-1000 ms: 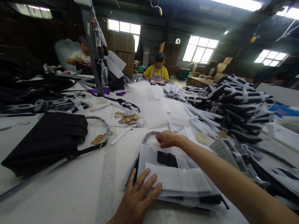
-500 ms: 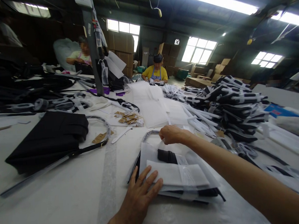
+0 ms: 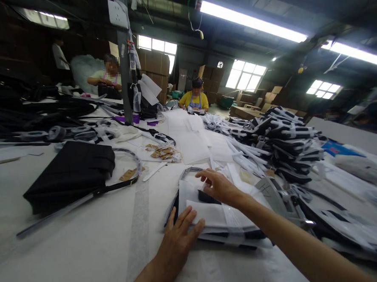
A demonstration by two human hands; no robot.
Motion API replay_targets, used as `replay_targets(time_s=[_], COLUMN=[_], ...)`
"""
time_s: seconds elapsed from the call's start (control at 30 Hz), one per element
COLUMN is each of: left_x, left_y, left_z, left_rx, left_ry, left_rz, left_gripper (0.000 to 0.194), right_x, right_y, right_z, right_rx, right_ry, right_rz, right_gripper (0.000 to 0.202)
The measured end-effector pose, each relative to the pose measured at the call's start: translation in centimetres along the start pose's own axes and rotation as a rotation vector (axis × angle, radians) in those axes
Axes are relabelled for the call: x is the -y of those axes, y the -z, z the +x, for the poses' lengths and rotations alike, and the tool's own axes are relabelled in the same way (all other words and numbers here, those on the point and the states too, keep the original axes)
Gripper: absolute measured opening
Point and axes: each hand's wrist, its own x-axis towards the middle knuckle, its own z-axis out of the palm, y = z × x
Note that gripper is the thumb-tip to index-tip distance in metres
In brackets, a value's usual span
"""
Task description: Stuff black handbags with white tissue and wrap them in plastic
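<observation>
In front of me lies a flat black bag wrapped in white foam sheet point(image 3: 208, 214), with clear tape across it. A wrapped handle point(image 3: 190, 171) loops out at its far end. My left hand point(image 3: 180, 239) rests flat on the bag's left side, fingers spread. Over the far part of the bag is my right hand point(image 3: 218, 186), its fingers apart and bent near the handle, holding nothing that I can see. Beneath it a small black piece point(image 3: 207, 197) shows, partly hidden by the hand.
A black bag point(image 3: 72, 173) with a strap lies at the left. White foam sheets point(image 3: 191, 141) and brown tags point(image 3: 163, 152) lie beyond. Wrapped bags are stacked point(image 3: 284, 139) at the right, near a grey tape dispenser point(image 3: 277, 199). Co-workers, one in a yellow shirt point(image 3: 189, 99), sit farther back.
My right hand has gone from a closed fist by the handle to loosened, parted fingers, a little nearer me. My left hand stays on the bag. The camera view has shifted slightly.
</observation>
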Motion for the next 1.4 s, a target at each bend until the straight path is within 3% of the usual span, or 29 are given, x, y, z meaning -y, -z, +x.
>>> replay_targets(time_s=[0.1,0.17,0.23,0.3,0.37,0.6,0.7,0.83,0.97,1.17,1.33,1.4], left_x=[0.0,0.0,0.0,-0.1,-0.1,-0.1,-0.2,-0.3,-0.5,-0.5,-0.5,-0.5], left_y=[0.1,0.1,0.2,0.2,0.2,-0.9,-1.5,-1.3,-0.9,-0.2,0.0,-0.1], left_z=[0.1,0.1,0.1,0.1,0.0,-0.4,-0.7,-0.7,-0.2,0.3,0.3,0.3], left_rx=[-0.011,-0.012,-0.006,-0.002,-0.010,-0.016,-0.062,0.014,0.036,0.088,0.063,0.056], left_ry=[-0.004,-0.004,-0.001,0.004,0.006,0.018,0.046,0.053,0.132,0.115,0.131,0.129], left_rz=[-0.002,-0.006,-0.009,-0.011,-0.009,-0.008,-0.035,-0.064,-0.094,-0.112,-0.151,-0.152], left_gripper=[0.034,0.034,0.035,0.037,0.037,0.035,0.034,0.035,0.045,0.050,0.037,0.033], right_x=[-1.7,-2.7,-3.2,-3.4,-3.5,-3.4,-2.7,-1.2,-0.4,-0.1,0.6,0.8], right_y=[-2.0,-2.9,-3.4,-3.7,-3.9,-5.1,-5.3,-5.7,-7.0,-7.9,-6.4,-5.5], right_z=[-1.5,-1.9,-2.0,-1.8,-1.4,-0.3,-1.9,-5.7,-8.6,-10.0,-10.8,-10.2], right_rx=[-0.169,-0.204,-0.176,-0.143,-0.152,-0.288,-0.251,-0.149,-0.170,-0.297,-0.254,-0.245], right_ry=[-0.131,-0.245,-0.313,-0.327,-0.316,-0.258,-0.199,-0.065,0.069,0.151,0.130,0.101], right_rz=[0.159,0.207,0.220,0.210,0.195,0.252,0.315,0.249,0.152,0.139,0.123,0.127], right_gripper=[0.062,0.064,0.050,0.024,0.013,0.014,0.014,0.012,0.017,0.018,0.016,0.025])
